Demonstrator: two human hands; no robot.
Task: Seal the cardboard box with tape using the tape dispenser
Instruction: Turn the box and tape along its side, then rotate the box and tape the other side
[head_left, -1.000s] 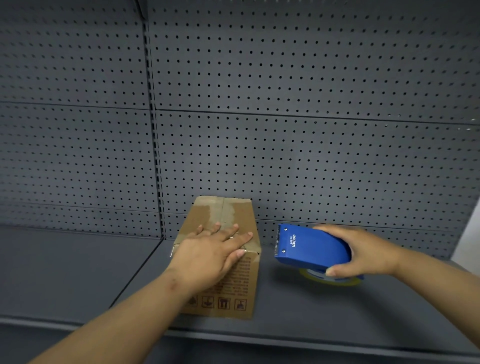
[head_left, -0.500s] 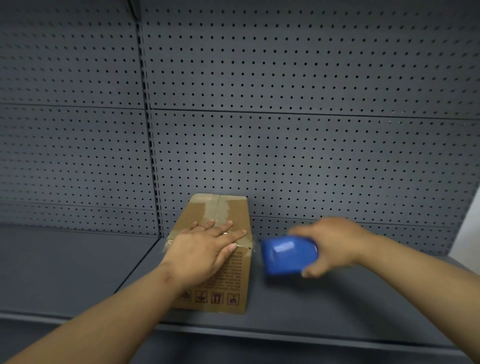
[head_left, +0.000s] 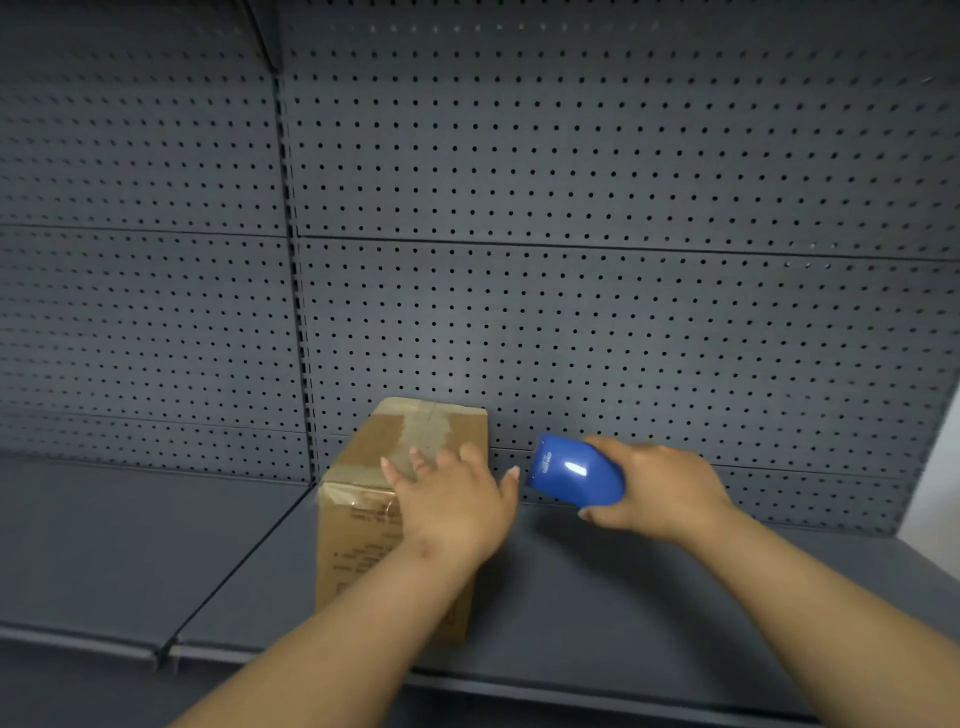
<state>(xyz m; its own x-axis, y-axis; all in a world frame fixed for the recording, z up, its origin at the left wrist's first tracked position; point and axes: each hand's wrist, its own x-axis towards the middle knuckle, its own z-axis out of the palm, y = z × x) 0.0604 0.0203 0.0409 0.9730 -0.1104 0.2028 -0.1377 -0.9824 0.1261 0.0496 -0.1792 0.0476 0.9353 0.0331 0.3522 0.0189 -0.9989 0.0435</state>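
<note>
In the head view, the box (head_left: 402, 514) stands low and centre in the frame on a grey shelf (head_left: 597, 597), against the pegboard (head_left: 571, 312). The left hand (head_left: 452, 506) lies flat on its top, fingers spread and gripping nothing. The right hand (head_left: 657, 493), just right of the box, is clenched around the blue dispenser (head_left: 574, 470), held off the shelf. The box looks light and likely to slide, so pressing it down seems wise; the hard, smooth dispenser is best gripped around its body.
</note>
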